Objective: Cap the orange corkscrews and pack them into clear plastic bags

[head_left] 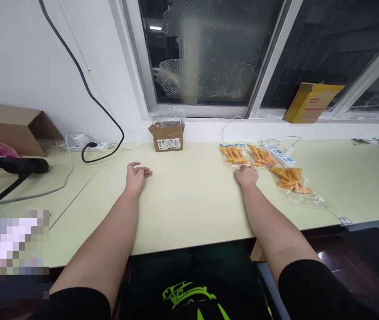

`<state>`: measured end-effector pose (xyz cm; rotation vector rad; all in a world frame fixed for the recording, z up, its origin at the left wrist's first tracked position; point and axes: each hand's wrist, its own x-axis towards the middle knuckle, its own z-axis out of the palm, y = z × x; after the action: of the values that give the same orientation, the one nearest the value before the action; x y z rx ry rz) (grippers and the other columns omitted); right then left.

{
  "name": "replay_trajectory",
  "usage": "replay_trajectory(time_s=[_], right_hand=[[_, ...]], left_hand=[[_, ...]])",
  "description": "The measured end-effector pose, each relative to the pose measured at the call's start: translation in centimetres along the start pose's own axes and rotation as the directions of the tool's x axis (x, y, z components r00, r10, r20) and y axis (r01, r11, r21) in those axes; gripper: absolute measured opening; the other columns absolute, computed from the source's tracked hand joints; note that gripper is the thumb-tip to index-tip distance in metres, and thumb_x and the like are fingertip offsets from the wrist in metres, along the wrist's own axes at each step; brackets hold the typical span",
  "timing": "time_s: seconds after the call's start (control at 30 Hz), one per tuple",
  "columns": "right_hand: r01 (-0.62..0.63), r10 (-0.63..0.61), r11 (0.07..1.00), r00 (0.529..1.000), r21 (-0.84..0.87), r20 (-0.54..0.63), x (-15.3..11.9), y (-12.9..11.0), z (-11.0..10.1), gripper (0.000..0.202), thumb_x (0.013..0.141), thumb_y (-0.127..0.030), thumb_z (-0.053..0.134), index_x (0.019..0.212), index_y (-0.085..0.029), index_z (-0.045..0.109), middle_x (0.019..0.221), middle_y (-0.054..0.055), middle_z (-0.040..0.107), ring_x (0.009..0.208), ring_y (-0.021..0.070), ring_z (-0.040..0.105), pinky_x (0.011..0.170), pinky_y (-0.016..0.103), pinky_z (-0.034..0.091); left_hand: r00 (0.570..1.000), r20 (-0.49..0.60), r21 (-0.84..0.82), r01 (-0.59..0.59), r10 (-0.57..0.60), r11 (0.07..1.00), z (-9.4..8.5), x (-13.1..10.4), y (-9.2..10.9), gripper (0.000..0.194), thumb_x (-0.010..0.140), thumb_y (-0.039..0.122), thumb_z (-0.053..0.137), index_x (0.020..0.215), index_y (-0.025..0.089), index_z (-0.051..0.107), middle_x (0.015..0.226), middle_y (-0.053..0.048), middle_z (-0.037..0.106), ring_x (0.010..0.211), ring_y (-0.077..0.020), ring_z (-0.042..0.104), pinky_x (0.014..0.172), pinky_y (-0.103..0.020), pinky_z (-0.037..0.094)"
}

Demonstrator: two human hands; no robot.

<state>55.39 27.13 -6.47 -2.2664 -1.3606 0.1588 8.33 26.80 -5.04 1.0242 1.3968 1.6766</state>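
My left hand [137, 177] hovers or rests over the left middle of the pale tabletop [189, 200]. Its fingers are loosely bent and apart, holding nothing. Farther right, my right hand [247, 176] is curled with its fingers mostly turned away from view, at the front edge of two clear bags. One bag [233, 154] has a blue strip along its top and holds orange finger-like pieces. Beside it lies a second bag [262, 156] of the same pieces. A third bag [291, 180] lies to the right of my right hand. What the right fingers hold, if anything, is hidden.
A small open cardboard box [168, 138] with a label stands by the wall. Power strips [280, 155] and cables run along the back, and a black cable [89, 91] hangs at left. A yellow carton [312, 104] leans at the window. A larger box [5, 126] sits far left.
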Motion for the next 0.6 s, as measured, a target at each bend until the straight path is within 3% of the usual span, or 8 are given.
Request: replay_trajectory(time_s=[0.07, 0.23, 0.33, 0.5, 0.6], right_hand=[[0.040, -0.039, 0.998, 0.999, -0.046, 0.007, -0.3, -0.4, -0.1, 0.041, 0.092, -0.033, 0.052, 0.123, -0.017, 0.072, 0.133, 0.019, 0.059, 0.128, 0.0372, 0.050, 0.111, 0.054, 0.037], [0.157, -0.179, 0.972, 0.977, -0.176, -0.116, -1.0, -1.1, 0.3, 0.040, 0.096, -0.028, 0.045, 0.117, -0.012, 0.075, 0.131, 0.021, 0.061, 0.127, 0.0375, 0.048, 0.106, 0.052, 0.037], [0.209, -0.241, 0.951, 0.963, -0.230, -0.122, -1.1, -1.2, 0.7, 0.039, 0.096, -0.027, 0.044, 0.111, -0.012, 0.077, 0.127, 0.021, 0.065, 0.128, 0.0374, 0.047, 0.108, 0.053, 0.034], [0.282, -0.311, 0.940, 0.941, -0.192, -0.136, -0.8, -0.9, 1.2, 0.035, 0.095, -0.026, 0.044, 0.108, -0.015, 0.074, 0.138, 0.018, 0.064, 0.141, 0.0352, 0.041, 0.120, 0.058, 0.020], [0.329, -0.342, 0.939, 0.926, -0.104, -0.161, -0.3, -0.7, 1.4, 0.034, 0.096, -0.025, 0.040, 0.109, -0.015, 0.071, 0.146, 0.020, 0.059, 0.144, 0.0354, 0.039, 0.120, 0.057, 0.023]], left_hand=[[1.000, -0.005, -0.005, 0.021, -0.021, 1.000, 0.1, 0.1, 0.1, 0.034, 0.077, 0.012, 0.059, 0.107, 0.023, 0.046, 0.077, 0.003, 0.067, 0.068, -0.0149, 0.070, 0.077, -0.034, 0.061], [0.997, 0.003, -0.047, 0.079, -0.079, 0.996, -0.2, 0.5, 0.2, 0.019, 0.076, 0.011, 0.059, 0.092, 0.019, 0.054, 0.075, 0.000, 0.064, 0.064, -0.0138, 0.068, 0.072, -0.031, 0.059], [0.994, -0.004, -0.107, 0.106, -0.107, 0.989, -0.7, 0.9, 0.3, 0.019, 0.075, 0.011, 0.060, 0.092, 0.019, 0.055, 0.076, 0.000, 0.064, 0.065, -0.0135, 0.067, 0.072, -0.030, 0.058], [0.987, 0.018, -0.217, 0.161, -0.162, 0.963, -1.5, 1.5, 0.6, 0.022, 0.071, 0.011, 0.063, 0.089, 0.020, 0.054, 0.073, 0.001, 0.061, 0.063, -0.0114, 0.063, 0.076, -0.031, 0.060], [0.985, 0.018, -0.265, 0.168, -0.169, 0.950, -1.8, 1.8, 0.7, 0.026, 0.067, 0.012, 0.062, 0.089, 0.021, 0.051, 0.070, 0.003, 0.057, 0.061, -0.0102, 0.059, 0.077, -0.032, 0.060]])
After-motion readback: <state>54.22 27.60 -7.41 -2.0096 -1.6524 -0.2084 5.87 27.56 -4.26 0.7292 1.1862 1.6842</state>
